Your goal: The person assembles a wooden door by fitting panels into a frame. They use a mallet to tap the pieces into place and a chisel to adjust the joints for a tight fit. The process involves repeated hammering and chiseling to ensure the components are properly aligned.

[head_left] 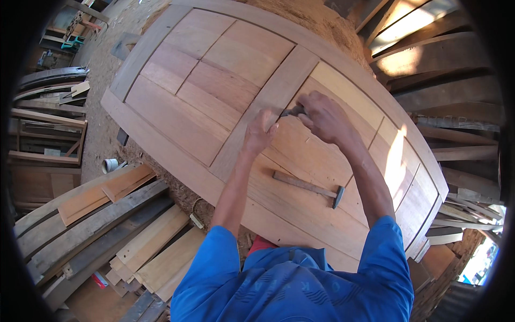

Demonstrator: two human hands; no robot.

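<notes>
Small dark metal tool (292, 112), prob. a chisel or punch, sits w/ its tip on the large panelled wooden door (177, 115), right by the door's middle cross rail. Right hand (323, 116) has its grip closed around the tool's back end, fingers curled tight, knuckles up. Left hand (260, 131) is just beside it, fingers bent down & pinched near the tool's tip, fingertips touching the wood; can't tell if that grip actually has hold of the tool or only steadies it.

Door lies flat, frame & panels of pale to reddish timber, a patch of sunlight on its right end. On it, near the person, lies a wooden-handled hammer w/ dark steel head (310, 188), untouched, head pointing right, well apart from both hands.

Both forearms come out of bright blue sleeves (292, 284) at the lower edge.

Left of the door: stack of rough planks & boards (107, 225) on the sawdust-covered floor (110, 64), a small white cup (110, 165) near the door's edge. Curved timber pieces (440, 64) piled at right.
</notes>
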